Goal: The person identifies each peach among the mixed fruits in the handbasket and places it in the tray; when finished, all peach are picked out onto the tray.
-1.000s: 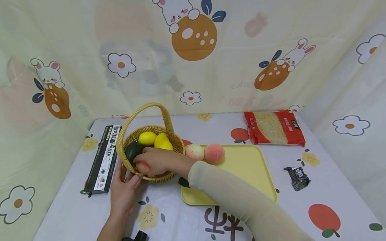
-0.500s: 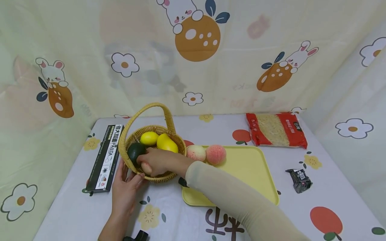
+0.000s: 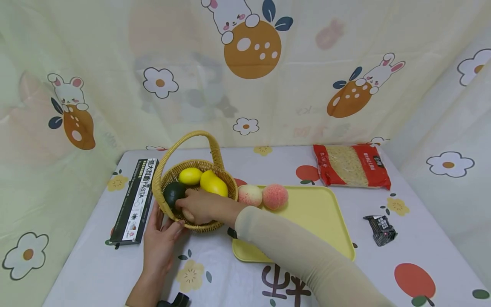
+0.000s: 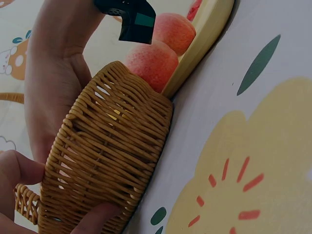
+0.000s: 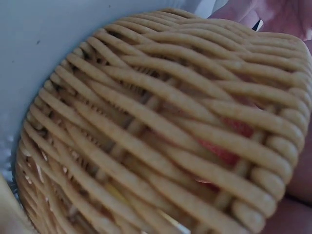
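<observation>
A wicker basket (image 3: 196,227) with a tall handle holds a yellow lemon (image 3: 190,176), a yellow pear-shaped fruit (image 3: 214,183) and a dark green avocado (image 3: 174,194). Reaching down inside it, my right hand (image 3: 201,207) holds a peach, mostly hidden by the fingers; its red skin shows through the weave in the right wrist view. My left hand (image 3: 160,245) grips the basket's near left rim, thumb and fingers on either side of the wall. Beside the basket, a pale peach (image 3: 250,195) and a pinker peach (image 3: 275,196) lie at the tray's far left corner.
The yellow tray (image 3: 307,221) lies right of the basket, under my right forearm. A black pasta box (image 3: 134,202) lies to the left. A red-ended bag of grain-like food (image 3: 350,165) lies at the back right, and a small black packet (image 3: 381,230) at the right.
The right hand has turned slightly over the peach, so less of its pink skin shows. The left hand stays on the basket rim. The head view has shifted a little.
</observation>
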{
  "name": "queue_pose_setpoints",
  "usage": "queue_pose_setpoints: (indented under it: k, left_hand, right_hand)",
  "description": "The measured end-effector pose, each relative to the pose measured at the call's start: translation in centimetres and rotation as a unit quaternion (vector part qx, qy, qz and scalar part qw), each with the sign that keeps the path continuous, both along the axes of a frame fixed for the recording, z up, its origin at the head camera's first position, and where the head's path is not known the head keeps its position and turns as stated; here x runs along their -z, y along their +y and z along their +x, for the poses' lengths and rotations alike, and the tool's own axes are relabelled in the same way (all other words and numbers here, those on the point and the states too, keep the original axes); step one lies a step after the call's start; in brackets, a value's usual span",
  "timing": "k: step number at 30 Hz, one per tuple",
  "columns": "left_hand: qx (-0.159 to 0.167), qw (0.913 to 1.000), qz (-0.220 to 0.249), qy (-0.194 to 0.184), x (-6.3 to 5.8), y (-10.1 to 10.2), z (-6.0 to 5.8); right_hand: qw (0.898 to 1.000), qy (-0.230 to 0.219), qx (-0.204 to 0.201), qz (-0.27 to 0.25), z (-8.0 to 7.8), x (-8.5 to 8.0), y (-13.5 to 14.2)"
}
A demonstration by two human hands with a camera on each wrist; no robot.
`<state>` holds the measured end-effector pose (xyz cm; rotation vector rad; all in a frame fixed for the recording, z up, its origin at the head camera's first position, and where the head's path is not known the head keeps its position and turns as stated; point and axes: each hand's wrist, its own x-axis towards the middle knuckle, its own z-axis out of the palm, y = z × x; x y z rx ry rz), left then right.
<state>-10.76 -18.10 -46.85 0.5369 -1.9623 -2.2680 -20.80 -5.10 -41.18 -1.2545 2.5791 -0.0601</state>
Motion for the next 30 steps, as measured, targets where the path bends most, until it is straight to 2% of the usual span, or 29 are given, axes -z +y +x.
queue_pose_setpoints:
  k: [20, 30]
  left_hand:
    - [0.002, 1.0000, 0.003, 0.002, 0.01, 0.06, -0.03]
    - [0.000, 1.0000, -0.001, 0.002, -0.05, 0.07, 0.06]
  right_hand:
    - [1.000, -0.006, -0.008, 0.024, -0.11, -0.22, 0.08]
    - [1.000, -0.013, 0.002, -0.007, -0.49, -0.14, 0.69]
